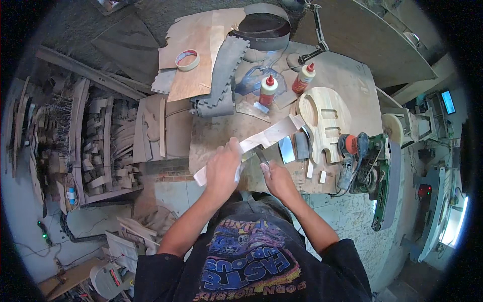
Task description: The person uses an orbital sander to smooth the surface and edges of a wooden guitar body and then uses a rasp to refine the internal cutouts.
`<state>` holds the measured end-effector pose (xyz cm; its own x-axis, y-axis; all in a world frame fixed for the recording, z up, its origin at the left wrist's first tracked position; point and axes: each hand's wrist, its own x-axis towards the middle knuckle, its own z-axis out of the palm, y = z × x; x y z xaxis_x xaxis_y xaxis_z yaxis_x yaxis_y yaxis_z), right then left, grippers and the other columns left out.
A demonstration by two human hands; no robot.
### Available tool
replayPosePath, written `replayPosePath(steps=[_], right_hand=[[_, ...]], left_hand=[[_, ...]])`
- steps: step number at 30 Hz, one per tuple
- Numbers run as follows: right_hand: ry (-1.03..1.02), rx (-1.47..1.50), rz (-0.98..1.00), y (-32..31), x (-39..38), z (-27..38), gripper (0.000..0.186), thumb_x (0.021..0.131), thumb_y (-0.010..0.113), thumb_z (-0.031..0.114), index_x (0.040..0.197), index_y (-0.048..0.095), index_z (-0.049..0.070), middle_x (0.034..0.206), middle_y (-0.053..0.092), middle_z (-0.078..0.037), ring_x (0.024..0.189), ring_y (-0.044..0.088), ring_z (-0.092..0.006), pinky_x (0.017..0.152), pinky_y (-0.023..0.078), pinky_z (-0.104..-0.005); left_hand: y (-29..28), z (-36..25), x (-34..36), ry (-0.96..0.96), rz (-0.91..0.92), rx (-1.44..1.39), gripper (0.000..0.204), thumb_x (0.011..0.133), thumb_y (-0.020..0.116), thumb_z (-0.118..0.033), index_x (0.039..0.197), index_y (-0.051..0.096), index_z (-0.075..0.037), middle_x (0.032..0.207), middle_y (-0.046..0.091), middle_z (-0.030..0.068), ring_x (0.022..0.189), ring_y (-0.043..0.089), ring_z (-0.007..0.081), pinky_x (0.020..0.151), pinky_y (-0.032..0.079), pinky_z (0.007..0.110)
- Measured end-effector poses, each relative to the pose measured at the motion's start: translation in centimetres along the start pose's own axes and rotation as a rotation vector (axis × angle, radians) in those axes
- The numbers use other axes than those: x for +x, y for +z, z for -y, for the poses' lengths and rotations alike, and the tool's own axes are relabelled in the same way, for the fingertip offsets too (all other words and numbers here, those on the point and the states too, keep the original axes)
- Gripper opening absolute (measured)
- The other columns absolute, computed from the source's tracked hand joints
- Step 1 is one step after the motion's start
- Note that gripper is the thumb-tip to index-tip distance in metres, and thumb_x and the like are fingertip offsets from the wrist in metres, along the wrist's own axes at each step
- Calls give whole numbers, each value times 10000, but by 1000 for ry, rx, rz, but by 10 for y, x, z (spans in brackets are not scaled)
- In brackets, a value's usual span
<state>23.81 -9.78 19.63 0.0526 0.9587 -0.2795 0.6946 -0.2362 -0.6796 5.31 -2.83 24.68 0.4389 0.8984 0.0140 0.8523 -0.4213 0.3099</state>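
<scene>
My left hand is closed around a long pale wooden piece, shaped like a guitar neck blank. The piece slants from lower left to upper right above the table's front edge. My right hand is closed on a narrow dark tool, whose tip meets the underside of the wood. Whether that tool is a file or a sanding strip I cannot tell. Just right of the wood's far end lies a pale guitar body with routed cavities. Sandpaper sheets lie between the wooden piece and the body.
Two red-capped glue bottles stand behind the wood. A tape roll rests on plywood at the back left. A red-topped sander and a belt sander occupy the right. Wood scraps fill shelves at left.
</scene>
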Motion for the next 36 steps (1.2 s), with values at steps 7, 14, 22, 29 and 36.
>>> replayPosePath(steps=[7, 14, 22, 29, 36], right_hand=[[-8, 13, -20, 2, 1, 3, 380, 1064, 547, 295, 933, 559, -62, 763, 628, -345, 761, 615, -553, 694, 469, -610], [-30, 8, -7, 1, 4, 5, 383, 1064, 548, 292, 936, 557, -68, 760, 626, -344, 759, 614, -552, 690, 469, -606], [-34, -7, 6, -2, 6, 10, 394, 1071, 537, 296, 936, 558, -73, 764, 625, -350, 759, 611, -557, 695, 463, -609], [-44, -28, 13, -5, 6, 8, 404, 1071, 536, 307, 932, 558, -71, 763, 628, -348, 753, 605, -565, 687, 461, -619], [-40, -34, 15, -6, 4, 5, 404, 1068, 539, 310, 917, 557, -64, 760, 625, -347, 757, 604, -566, 688, 461, -619]], left_hand=[[0, 1, -1, 1, -36, -32, 470, 792, 766, -152, 1113, 464, 9, 842, 638, 222, 828, 643, 438, 697, 497, 530], [-4, 0, 1, -12, -11, -25, 400, 817, 745, -114, 1083, 470, 3, 852, 656, 215, 848, 673, 417, 690, 544, 517], [-6, 1, 2, -22, 0, 0, 373, 832, 742, -106, 1059, 466, 0, 852, 661, 215, 849, 682, 403, 691, 559, 505], [-6, -1, 0, -26, -20, -68, 447, 810, 777, -144, 1073, 444, -3, 891, 657, 224, 836, 668, 432, 693, 522, 535], [-6, -2, 1, -24, -16, -66, 519, 790, 824, -167, 1098, 439, -4, 909, 661, 216, 865, 664, 436, 711, 516, 536]])
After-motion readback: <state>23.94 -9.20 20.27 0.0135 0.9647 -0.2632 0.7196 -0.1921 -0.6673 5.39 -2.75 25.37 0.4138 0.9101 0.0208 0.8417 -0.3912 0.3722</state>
